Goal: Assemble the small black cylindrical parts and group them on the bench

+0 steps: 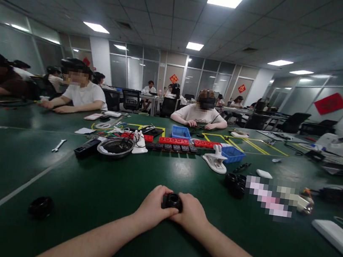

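Note:
Both of my hands are wrapped round a small black ring-shaped part (173, 201) with a round hole in its top, low over the green table. My left hand (156, 205) grips it from the left, with the thumb across its near side. On the other side my right hand (193, 212) holds it, fingers curled behind. Another black ring-shaped part (41, 207) lies by itself to the left of my forearms. Several similar black parts (235, 184) are grouped to the right, beyond my right hand.
Ahead stand a metal bowl (115, 148), a black device (87, 147), red power strips (174, 141), white clip stands (215, 160) and blue bins (233, 154). A wrench (59, 146) lies left. A long white object (337, 241) rests right. Co-workers sit across the table (95, 237).

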`<state>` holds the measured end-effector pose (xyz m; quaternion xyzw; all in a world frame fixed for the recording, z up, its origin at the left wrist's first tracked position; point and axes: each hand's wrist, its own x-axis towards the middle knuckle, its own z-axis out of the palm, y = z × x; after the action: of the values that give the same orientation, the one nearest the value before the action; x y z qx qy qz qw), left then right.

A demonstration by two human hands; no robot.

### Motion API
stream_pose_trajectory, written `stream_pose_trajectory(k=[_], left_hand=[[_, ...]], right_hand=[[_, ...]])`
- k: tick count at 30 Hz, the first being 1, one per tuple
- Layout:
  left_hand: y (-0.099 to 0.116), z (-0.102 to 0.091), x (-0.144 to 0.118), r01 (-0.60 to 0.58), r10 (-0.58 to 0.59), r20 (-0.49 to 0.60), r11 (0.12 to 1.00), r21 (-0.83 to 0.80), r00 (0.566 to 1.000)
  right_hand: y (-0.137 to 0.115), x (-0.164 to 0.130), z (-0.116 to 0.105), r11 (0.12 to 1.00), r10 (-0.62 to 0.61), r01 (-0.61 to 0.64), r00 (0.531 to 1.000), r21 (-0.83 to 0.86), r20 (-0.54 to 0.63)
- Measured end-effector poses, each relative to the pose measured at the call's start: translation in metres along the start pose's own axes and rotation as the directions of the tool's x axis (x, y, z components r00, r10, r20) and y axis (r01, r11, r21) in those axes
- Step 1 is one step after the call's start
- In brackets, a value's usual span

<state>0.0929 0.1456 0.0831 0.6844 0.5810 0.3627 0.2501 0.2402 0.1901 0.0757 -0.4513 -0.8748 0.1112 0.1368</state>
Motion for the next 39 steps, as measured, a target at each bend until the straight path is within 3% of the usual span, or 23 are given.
stream_pose_trajectory(k=[4,9,14,25,34,39], left_hand=[[-0.003,-0.003,0.003,-0.011,0.011,0.008,1.0,-0.018,1.0],[-0.008,-0.01,0.007,-0.048,0.058,0.127,0.996,-0.079,0.99],[-0.013,-0.009,0.01,-0.053,0.07,0.175,0.993,-0.103,0.982],[-0.016,-0.008,0.011,-0.056,0.081,0.186,0.989,-0.137,0.979],[-0.014,-0.007,0.009,-0.051,0.072,0.157,0.989,-0.137,0.985],[-0.001,-0.004,0.001,0.025,-0.019,0.072,0.996,-0.087,0.997]], right_hand=[[-0.003,-0.001,0.0,0.999,-0.027,0.024,0.998,-0.048,-0.056],[0.015,0.004,-0.01,0.921,-0.288,0.257,0.955,0.294,0.066],[0.026,0.008,-0.018,0.854,-0.346,0.232,0.922,0.465,0.175],[0.029,0.012,-0.019,0.816,-0.426,0.286,0.885,0.502,0.188],[0.029,0.012,-0.012,0.789,-0.324,0.152,0.926,0.595,0.194],[0.026,0.011,-0.007,0.855,-0.194,0.085,0.967,0.512,0.163]])
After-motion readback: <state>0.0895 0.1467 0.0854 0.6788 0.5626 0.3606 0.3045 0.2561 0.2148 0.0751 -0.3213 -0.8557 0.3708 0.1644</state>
